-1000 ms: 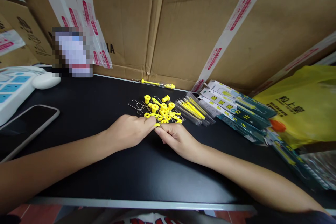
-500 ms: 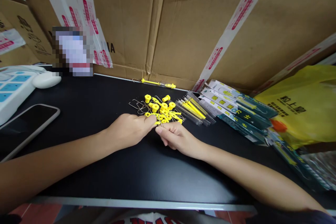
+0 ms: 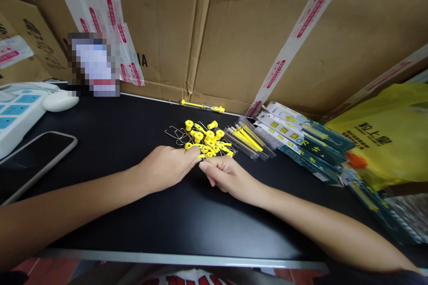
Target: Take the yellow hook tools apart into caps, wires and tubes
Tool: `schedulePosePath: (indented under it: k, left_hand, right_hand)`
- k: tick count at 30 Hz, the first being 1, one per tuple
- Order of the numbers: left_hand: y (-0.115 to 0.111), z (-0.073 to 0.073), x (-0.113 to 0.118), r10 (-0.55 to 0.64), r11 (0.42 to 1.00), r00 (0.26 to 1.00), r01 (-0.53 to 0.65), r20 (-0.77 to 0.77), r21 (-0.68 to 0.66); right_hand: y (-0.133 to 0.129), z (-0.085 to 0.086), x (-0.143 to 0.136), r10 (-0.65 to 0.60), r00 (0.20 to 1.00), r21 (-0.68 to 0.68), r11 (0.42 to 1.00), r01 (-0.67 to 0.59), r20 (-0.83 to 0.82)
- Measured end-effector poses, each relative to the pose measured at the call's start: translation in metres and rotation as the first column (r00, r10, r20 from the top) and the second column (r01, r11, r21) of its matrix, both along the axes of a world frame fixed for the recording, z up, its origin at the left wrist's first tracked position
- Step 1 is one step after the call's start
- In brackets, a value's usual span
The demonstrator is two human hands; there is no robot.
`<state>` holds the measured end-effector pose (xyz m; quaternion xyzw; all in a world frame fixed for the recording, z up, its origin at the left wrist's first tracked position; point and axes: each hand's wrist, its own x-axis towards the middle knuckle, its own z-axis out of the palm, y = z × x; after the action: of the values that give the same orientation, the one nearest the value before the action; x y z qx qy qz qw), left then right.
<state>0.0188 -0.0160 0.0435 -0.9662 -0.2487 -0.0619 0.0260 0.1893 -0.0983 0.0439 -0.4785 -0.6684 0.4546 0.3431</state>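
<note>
My left hand (image 3: 169, 167) is closed in a pinch on a small yellow plastic piece (image 3: 201, 156), whose end shows beyond the fingertips. Facing it, my right hand (image 3: 230, 176) pinches a thin metal wire hook (image 3: 205, 154) between thumb and forefinger. The hook stands at the yellow piece's end; whether it passes through a hole I cannot tell. Just behind both hands lies a pile of yellow plastic caps (image 3: 198, 137) with other small yellow parts. Several bent wire hooks (image 3: 174, 132) lie at the pile's left, and a spring (image 3: 231, 150) shows at its right.
Clear tubes and yellow strips (image 3: 245, 138) lie right of the pile. An assembled spring scale (image 3: 200, 105) rests by the cardboard (image 3: 160, 31). Further right are printed boxes (image 3: 301, 142) and a yellow bag (image 3: 384, 138). A phone (image 3: 36, 160) and power strip (image 3: 16, 116) occupy the left.
The wire hook has tilted slightly between my fingertips. Both hands keep almost the same place and grip, and the pile looks unchanged.
</note>
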Motion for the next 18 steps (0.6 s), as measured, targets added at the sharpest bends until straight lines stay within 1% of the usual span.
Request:
schedulePosePath:
  k: [2,3,4,5,6,7,8,9,10,12,14,16,18]
  left_hand:
    - [0.010,0.008,-0.003,0.091,0.996,0.995,-0.090,0.034,-0.021]
    - [0.015,0.013,-0.006,0.197,0.980,0.977,-0.196,0.079,-0.028]
    - [0.020,0.018,-0.009,0.269,0.963,0.952,-0.268,0.144,-0.026]
    - [0.025,0.023,-0.012,0.310,0.949,0.926,-0.315,0.216,-0.011]
    - [0.028,0.027,-0.014,0.334,0.937,0.901,-0.348,0.277,0.004]
    - [0.029,0.029,-0.015,0.322,0.941,0.894,-0.339,0.313,0.001]
    - [0.030,0.030,-0.016,0.295,0.952,0.894,-0.306,0.338,-0.021]
    - [0.029,0.029,-0.016,0.273,0.961,0.891,-0.271,0.363,-0.056]
    - [0.028,0.027,-0.015,0.257,0.966,0.884,-0.234,0.391,-0.106]
    - [0.026,0.021,-0.013,0.244,0.963,0.861,-0.159,0.446,-0.218]
    - [0.025,0.016,-0.011,0.255,0.941,0.829,-0.094,0.497,-0.326]
    - [0.025,0.012,-0.009,0.295,0.898,0.789,-0.038,0.538,-0.437]
    - [0.025,0.011,-0.007,0.350,0.832,0.750,0.027,0.562,-0.555]
  right_hand:
    - [-0.010,0.004,-0.006,0.086,0.995,-0.107,0.990,-0.091,-0.048]
    - [-0.016,0.006,-0.009,0.172,0.983,-0.169,0.969,-0.180,-0.060]
    - [-0.021,0.009,-0.011,0.270,0.960,-0.217,0.935,-0.279,-0.070]
    - [-0.024,0.012,-0.012,0.318,0.947,-0.217,0.923,-0.319,-0.044]
    - [-0.024,0.014,-0.011,0.301,0.953,-0.141,0.945,-0.295,0.027]
    - [-0.022,0.015,-0.009,0.220,0.967,-0.002,0.975,-0.222,0.125]
    - [-0.017,0.015,-0.005,0.114,0.965,0.118,0.982,-0.145,0.236]
    - [-0.009,0.014,-0.001,0.030,0.938,0.208,0.972,-0.108,0.345]
    - [-0.001,0.012,0.005,-0.028,0.897,0.267,0.958,-0.101,0.442]
    - [0.014,0.007,0.013,-0.134,0.816,0.324,0.943,-0.069,0.563]
    - [0.024,0.002,0.018,-0.194,0.757,0.340,0.939,-0.040,0.624]
    - [0.030,0.002,0.018,-0.231,0.719,0.356,0.934,-0.024,0.655]
    - [0.034,0.004,0.014,-0.265,0.678,0.384,0.923,-0.028,0.685]
